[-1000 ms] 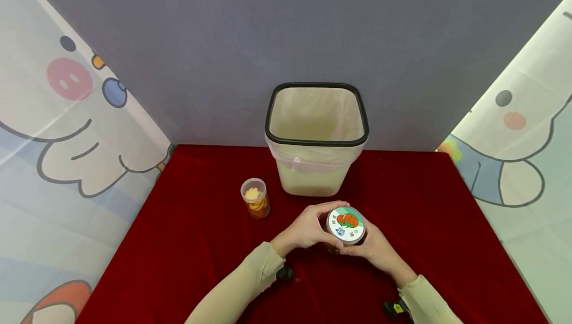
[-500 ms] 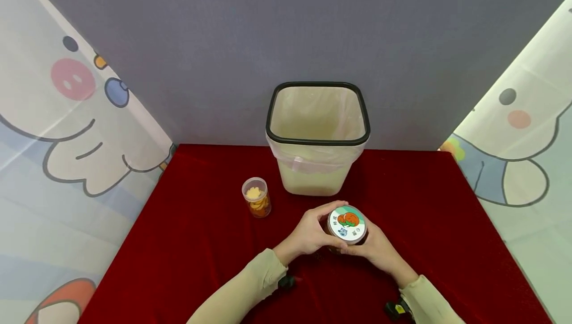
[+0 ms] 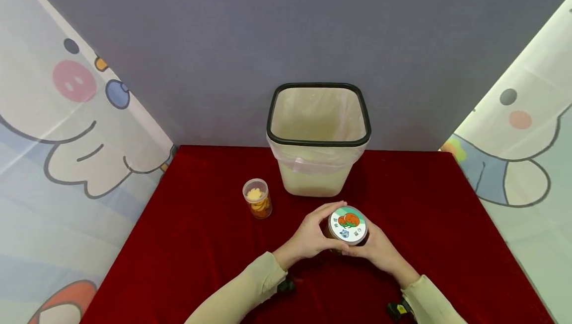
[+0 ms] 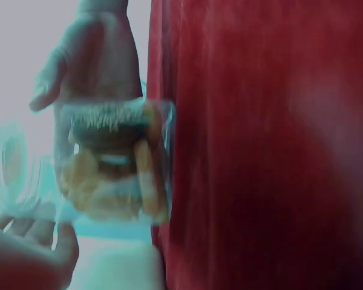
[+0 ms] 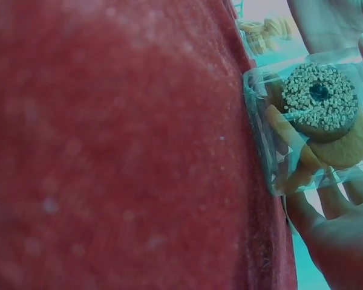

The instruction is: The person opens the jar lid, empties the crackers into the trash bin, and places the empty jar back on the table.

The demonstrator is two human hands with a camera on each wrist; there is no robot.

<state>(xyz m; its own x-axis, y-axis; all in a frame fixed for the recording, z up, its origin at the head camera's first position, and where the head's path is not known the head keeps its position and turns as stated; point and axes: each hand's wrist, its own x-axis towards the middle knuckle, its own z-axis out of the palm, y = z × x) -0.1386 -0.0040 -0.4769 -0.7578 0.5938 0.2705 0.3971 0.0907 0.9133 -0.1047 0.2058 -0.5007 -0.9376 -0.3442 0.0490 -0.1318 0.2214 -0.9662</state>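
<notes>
1. Head view: the left hand (image 3: 310,234) and right hand (image 3: 379,248) hold a lidded jar (image 3: 348,226) between them, fingers bent round its sides
2. It is near the bin (image 3: 315,172), in front
3. Cookies (image 5: 345,145) show inside
4. A second tub (image 3: 257,201) stands farther left

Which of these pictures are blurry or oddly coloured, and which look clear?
Head view: clear, fairly even light, lidded jar crisp; left wrist view: its contents blurred, upper left washed out, bluish; right wrist view: also bluish, red cloth soft, ring-shaped biscuit sharper.
</notes>
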